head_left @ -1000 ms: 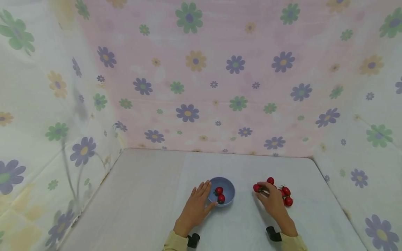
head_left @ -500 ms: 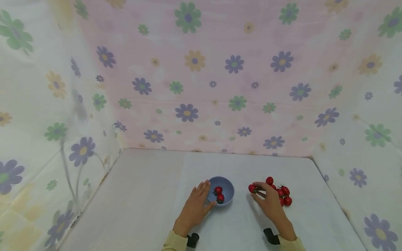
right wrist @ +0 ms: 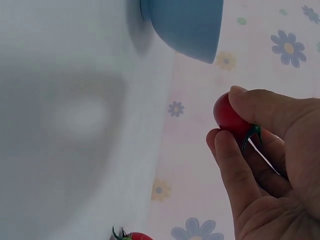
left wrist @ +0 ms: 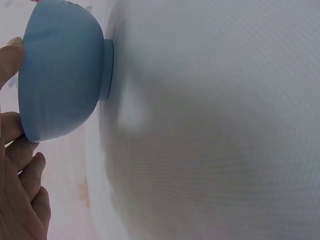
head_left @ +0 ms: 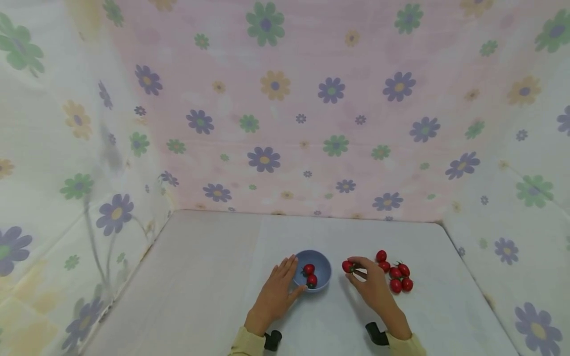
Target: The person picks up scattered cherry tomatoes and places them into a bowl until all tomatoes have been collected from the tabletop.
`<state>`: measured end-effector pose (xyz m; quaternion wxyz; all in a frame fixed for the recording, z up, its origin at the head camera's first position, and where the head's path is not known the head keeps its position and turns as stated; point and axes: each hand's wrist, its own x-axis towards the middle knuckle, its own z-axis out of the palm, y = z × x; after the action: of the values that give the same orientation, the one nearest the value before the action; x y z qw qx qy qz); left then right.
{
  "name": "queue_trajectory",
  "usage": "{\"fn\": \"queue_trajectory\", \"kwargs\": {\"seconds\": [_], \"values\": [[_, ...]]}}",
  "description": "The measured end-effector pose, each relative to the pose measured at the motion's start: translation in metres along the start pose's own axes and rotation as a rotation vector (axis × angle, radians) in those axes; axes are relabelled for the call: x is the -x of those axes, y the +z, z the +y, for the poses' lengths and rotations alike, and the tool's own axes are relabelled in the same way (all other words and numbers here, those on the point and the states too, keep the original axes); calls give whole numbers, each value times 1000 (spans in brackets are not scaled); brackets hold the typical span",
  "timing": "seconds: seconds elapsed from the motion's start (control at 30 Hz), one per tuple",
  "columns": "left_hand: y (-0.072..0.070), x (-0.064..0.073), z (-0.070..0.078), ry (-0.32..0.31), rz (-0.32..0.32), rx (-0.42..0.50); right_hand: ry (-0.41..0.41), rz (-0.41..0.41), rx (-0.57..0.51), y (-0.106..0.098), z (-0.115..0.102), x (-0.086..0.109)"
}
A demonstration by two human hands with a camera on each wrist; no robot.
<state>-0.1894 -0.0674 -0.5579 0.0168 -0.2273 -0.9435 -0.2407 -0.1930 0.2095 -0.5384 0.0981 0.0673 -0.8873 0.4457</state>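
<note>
My left hand (head_left: 274, 295) lies against the left side of a small blue bowl (head_left: 326, 275), its fingers extended and touching the rim, thumb at the near side. Two red cherry tomatoes (head_left: 311, 281) sit inside the bowl. In the left wrist view the bowl (left wrist: 62, 70) stands upright on its foot, thumb and fingertips at its rim. Just right of the bowl, my right hand (head_left: 376, 287) pinches another cherry tomato (right wrist: 229, 114) between thumb and fingers, above the table. Its green stem (right wrist: 254, 133) points back toward the palm.
Several more cherry tomatoes (head_left: 395, 285) lie in a loose group on the white table (head_left: 213, 277), right of my right hand. Flower-printed cloth (head_left: 294, 128) walls in the back and both sides of the table.
My right hand has moved left from the tomato group toward the bowl, carrying the pinched cherry tomato. My left hand has stayed at the bowl.
</note>
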Motion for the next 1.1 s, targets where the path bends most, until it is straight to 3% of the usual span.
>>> {"fn": "queue_trajectory", "kwargs": {"seconds": [0.23, 0.53, 1.1], "values": [[0, -1, 0, -2, -3, 5, 4, -14, -26, 8, -1, -1], [-3, 0, 2, -15, -8, 12, -61, -6, -74, 18, -5, 0], [1, -1, 1, -31, -19, 14, -57, -4, -109, 34, -16, 1]]}}
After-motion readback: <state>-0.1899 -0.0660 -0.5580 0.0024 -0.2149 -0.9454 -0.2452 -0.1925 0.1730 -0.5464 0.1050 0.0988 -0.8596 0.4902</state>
